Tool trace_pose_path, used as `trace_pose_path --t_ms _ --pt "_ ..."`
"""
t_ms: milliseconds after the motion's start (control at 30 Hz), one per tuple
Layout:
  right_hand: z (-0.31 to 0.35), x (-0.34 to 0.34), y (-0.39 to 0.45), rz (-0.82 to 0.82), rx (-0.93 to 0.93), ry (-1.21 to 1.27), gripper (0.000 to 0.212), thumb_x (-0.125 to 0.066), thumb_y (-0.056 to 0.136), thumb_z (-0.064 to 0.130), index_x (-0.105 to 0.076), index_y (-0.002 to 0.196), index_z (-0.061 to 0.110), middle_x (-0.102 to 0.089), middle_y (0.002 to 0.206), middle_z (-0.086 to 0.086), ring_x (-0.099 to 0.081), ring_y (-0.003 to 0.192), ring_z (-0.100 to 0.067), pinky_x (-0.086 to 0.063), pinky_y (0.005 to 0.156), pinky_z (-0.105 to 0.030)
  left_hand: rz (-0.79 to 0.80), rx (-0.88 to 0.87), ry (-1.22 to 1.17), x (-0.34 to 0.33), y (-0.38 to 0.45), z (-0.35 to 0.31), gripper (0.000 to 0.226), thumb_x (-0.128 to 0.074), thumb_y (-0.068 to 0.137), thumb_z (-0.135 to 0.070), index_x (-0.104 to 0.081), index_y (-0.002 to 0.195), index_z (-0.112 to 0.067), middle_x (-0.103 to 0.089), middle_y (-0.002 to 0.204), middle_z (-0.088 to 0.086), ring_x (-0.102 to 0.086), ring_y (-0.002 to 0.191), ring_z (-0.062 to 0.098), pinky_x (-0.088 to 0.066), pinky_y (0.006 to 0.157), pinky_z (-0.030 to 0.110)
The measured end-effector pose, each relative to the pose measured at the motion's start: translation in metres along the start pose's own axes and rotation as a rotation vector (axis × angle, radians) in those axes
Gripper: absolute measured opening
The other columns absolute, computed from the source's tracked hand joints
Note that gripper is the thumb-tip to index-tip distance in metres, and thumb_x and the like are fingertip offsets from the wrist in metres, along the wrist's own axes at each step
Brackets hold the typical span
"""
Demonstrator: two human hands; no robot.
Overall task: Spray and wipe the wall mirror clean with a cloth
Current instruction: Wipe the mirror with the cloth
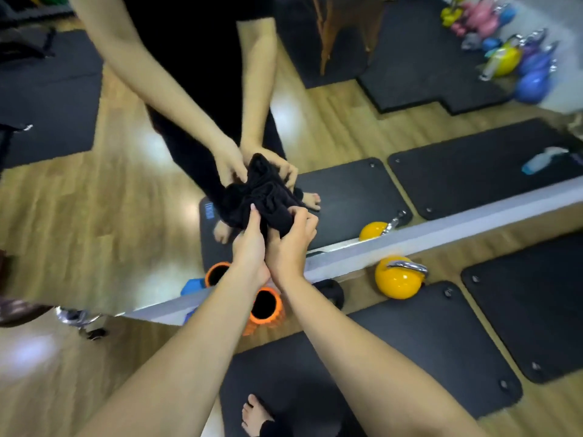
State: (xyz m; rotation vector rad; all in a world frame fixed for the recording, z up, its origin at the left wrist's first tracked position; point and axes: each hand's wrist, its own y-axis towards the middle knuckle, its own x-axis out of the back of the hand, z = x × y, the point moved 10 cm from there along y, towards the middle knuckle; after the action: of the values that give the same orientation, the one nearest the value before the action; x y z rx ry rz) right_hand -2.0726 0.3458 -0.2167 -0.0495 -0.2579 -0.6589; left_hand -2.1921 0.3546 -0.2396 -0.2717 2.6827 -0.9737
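Both hands on the black cloth (268, 212), bunched vs the wall mirror (347, 127) low, near its bottom edge. Left hand (250, 244) pinches the cloth's lower left, right hand (291, 244) grips just beside, fingers curled. Cloth lies straight ahead of both hands; neither clearly nearer. Spray bottle (542, 160) shows only as a reflection, far right.

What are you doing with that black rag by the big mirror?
A person stands right at the wall mirror, holding a bunched black cloth against the glass. Both the left hand and the right hand grip it. A yellow kettlebell and an orange foam roller sit on the floor at the mirror's base. A spray bottle shows only as a reflection.
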Motion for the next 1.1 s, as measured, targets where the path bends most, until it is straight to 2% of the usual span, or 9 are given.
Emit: trace_pose_path --t_ms 100,233,333,467,567,667,800,933,1100 --pt "-0.018 0.077 0.056 -0.053 0.012 -0.019 0.031 -0.06 0.088 0.006 -0.048 0.11 0.025 -0.038 0.123 0.001 -0.041 0.116 -0.027 -0.046 0.097 -0.045 0.128 0.056 0.03 -0.096 -0.002 0.03 0.048 -0.069 0.092 -0.06 -0.07 0.119 -0.022 -0.077 0.116 -0.001 -0.073 0.106 0.019 -0.06 0.093 0.041" --pt "-0.043 0.197 0.146 -0.099 0.038 -0.092 0.034 -0.058 0.086 0.0 -0.053 0.116 0.014 -0.042 0.124 -0.007 -0.042 0.117 -0.03 -0.041 0.092 -0.038 0.238 0.096 0.059 -0.243 -0.008 0.072 0.045 -0.065 0.097 -0.055 -0.065 0.125 -0.02 -0.076 0.116 0.001 -0.074 0.099 0.017 -0.06 0.065 0.029" --pt "-0.061 0.287 0.213 -0.18 0.037 -0.147 0.032 -0.06 0.085 0.001 -0.054 0.114 0.013 -0.044 0.119 -0.007 -0.045 0.112 -0.031 -0.037 0.085 -0.035 0.355 0.12 0.056 -0.359 -0.019 0.101 0.043 -0.061 0.1 -0.053 -0.066 0.124 -0.018 -0.075 0.122 0.005 -0.074 0.102 0.019 -0.06 0.073 0.033" --pt "-0.073 0.377 0.289 -0.15 0.024 -0.188 0.028 -0.06 0.085 0.007 -0.051 0.108 0.02 -0.047 0.114 -0.003 -0.05 0.104 -0.027 -0.047 0.087 -0.041 0.5 0.19 0.069 -0.474 -0.045 0.142 0.047 -0.052 0.104 -0.053 -0.064 0.132 -0.018 -0.074 0.125 0.006 -0.072 0.107 0.022 -0.061 0.083 0.038" --pt "-0.076 0.429 0.316 -0.264 -0.048 -0.008 0.02 -0.06 0.092 0.012 -0.05 0.106 0.021 -0.056 0.11 -0.002 -0.059 0.097 -0.016 -0.05 0.084 -0.034 0.613 0.085 0.161 -0.509 -0.063 0.153 0.042 -0.052 0.107 -0.042 -0.056 0.142 -0.02 -0.07 0.13 -0.001 -0.066 0.122 0.019 -0.053 0.106 0.044" --pt "-0.085 0.456 0.324 -0.353 -0.13 0.21 0.024 -0.058 0.097 0.013 -0.054 0.12 0.016 -0.066 0.114 0.001 -0.062 0.104 -0.012 -0.052 0.094 -0.034 0.644 -0.093 0.305 -0.512 -0.073 0.141 0.04 -0.051 0.109 -0.032 -0.05 0.148 -0.022 -0.057 0.147 -0.004 -0.054 0.136 0.016 -0.047 0.11 0.04" --pt "-0.081 0.476 0.317 -0.263 -0.21 0.48 0.026 -0.057 0.101 0.019 -0.055 0.123 0.032 -0.068 0.122 0.004 -0.067 0.111 -0.018 -0.056 0.098 -0.047 0.522 -0.415 0.462 -0.51 -0.097 0.1 0.025 -0.058 0.105 -0.023 -0.058 0.131 -0.023 -0.062 0.129 -0.006 -0.061 0.12 0.011 -0.053 0.101 0.035" --pt "-0.074 0.475 0.285 -0.151 -0.266 0.724 0.028 -0.057 0.103 0.018 -0.055 0.129 0.028 -0.067 0.13 -0.003 -0.068 0.116 -0.028 -0.055 0.097 -0.053 0.459 -0.71 0.555 -0.5 -0.12 0.066 0.026 -0.065 0.099 -0.016 -0.057 0.122 -0.026 -0.059 0.125 -0.007 -0.058 0.117 0.009 -0.047 0.092 0.017" --pt "-0.065 0.491 0.244 -0.13 -0.298 0.757 0.041 -0.05 0.106 0.039 -0.05 0.141 0.018 -0.069 0.129 -0.003 -0.068 0.115 -0.026 -0.055 0.096 -0.049 0.445 -0.887 0.656 -0.488 -0.147 0.049 0.022 -0.065 0.1 -0.033 -0.053 0.115 -0.044 -0.053 0.123 -0.022 -0.049 0.122 0.0 -0.038 0.116 0.046"
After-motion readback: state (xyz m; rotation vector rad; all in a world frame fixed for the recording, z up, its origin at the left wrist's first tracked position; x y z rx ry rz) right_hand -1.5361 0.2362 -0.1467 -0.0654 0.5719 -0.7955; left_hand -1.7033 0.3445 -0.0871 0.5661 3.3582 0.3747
